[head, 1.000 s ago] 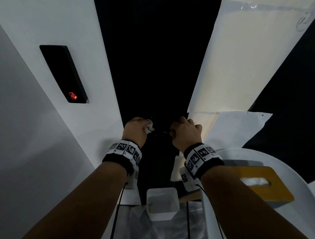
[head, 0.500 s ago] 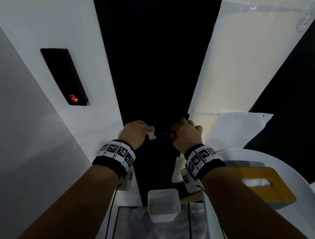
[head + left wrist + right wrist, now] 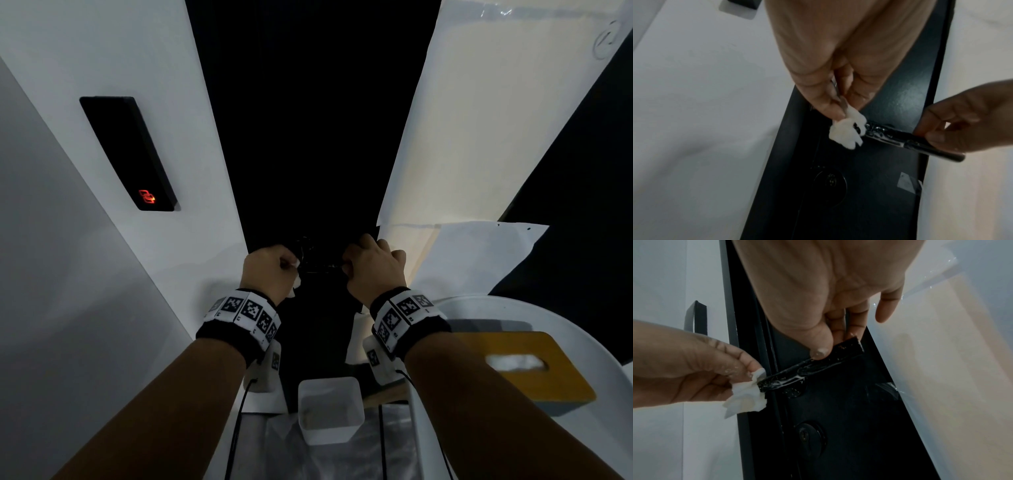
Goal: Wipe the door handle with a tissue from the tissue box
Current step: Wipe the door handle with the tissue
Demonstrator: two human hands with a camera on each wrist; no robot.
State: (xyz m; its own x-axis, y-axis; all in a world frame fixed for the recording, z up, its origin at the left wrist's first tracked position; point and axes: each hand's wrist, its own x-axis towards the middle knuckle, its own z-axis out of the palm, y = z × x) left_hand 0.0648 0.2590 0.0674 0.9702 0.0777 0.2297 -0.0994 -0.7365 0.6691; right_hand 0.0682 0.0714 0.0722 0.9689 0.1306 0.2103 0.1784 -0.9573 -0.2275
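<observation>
A black lever door handle (image 3: 906,139) (image 3: 809,366) juts from the dark door (image 3: 308,137), streaked with white smears. My left hand (image 3: 270,270) (image 3: 830,99) pinches a crumpled white tissue (image 3: 846,131) (image 3: 746,395) (image 3: 296,282) against the handle's pivot end. My right hand (image 3: 371,267) (image 3: 828,340) grips the handle's free end between thumb and fingers. The wooden-topped tissue box (image 3: 527,366), with a white tissue showing in its slot, sits on a white round table (image 3: 582,325) at the lower right.
A round black keyhole plate (image 3: 810,436) (image 3: 830,180) sits below the handle. A black card reader (image 3: 128,154) with a red light hangs on the white wall to the left. A white square container (image 3: 330,409) stands below my wrists. White paper sheets (image 3: 479,137) cover the right side.
My left hand has slid left along the handle with the tissue, down to the pivot end. My right hand keeps its hold on the free end.
</observation>
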